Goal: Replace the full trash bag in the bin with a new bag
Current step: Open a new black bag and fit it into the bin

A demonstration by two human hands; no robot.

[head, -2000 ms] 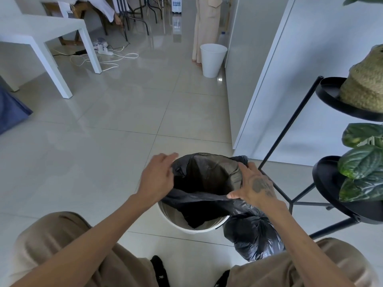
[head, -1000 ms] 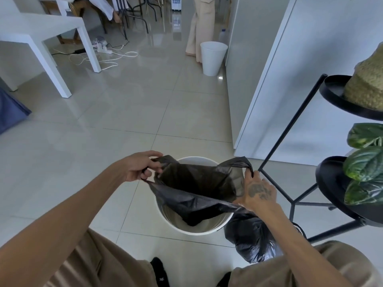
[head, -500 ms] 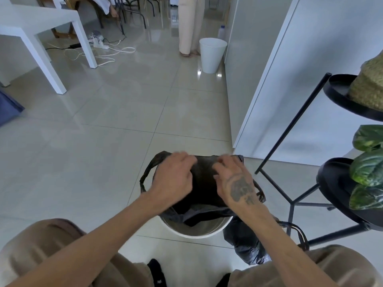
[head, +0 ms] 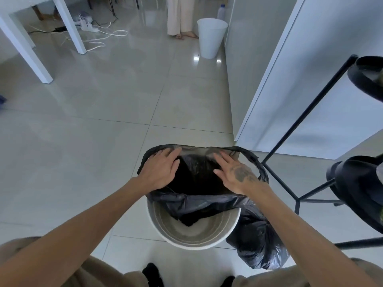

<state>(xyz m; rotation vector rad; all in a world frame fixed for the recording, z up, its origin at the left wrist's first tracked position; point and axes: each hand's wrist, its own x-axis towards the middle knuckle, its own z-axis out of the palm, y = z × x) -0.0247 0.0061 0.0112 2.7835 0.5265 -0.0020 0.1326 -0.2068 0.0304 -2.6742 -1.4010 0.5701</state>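
While we crouch over the bin (head: pixel 157 228), both our hands are laid on the new bag (head: pixel 199 201), which hangs partly inside it. Our left hand (head: pixel 160 171) lies flat with fingers spread wide and pointing away from us, palm down on the bag's far left edge; it presses rather than pinches, so nothing is clasped in it. Our right hand (head: pixel 235 175), tattooed on its back, lies the same way on the far right edge, fingers long and loosely splayed, thumb turned inward toward the dark opening between the two hands. One bag handle (head: pixel 145 160) loops out past the left hand's little finger, another handle (head: pixel 260 164) curves around beyond the right hand.

Beneath our wrists the bag's near edge sags inside the bin, leaving the pale inner wall bare on the side closest to us. Just under our right forearm the full bag (head: pixel 257 241) sits on the floor (head: pixel 83 131), touching the bin's right side. Farther out past the right hand stands a black plant stand (head: pixel 306 112). Well beyond our fingertips a second white bin (head: pixel 211 38) stands by the wall.
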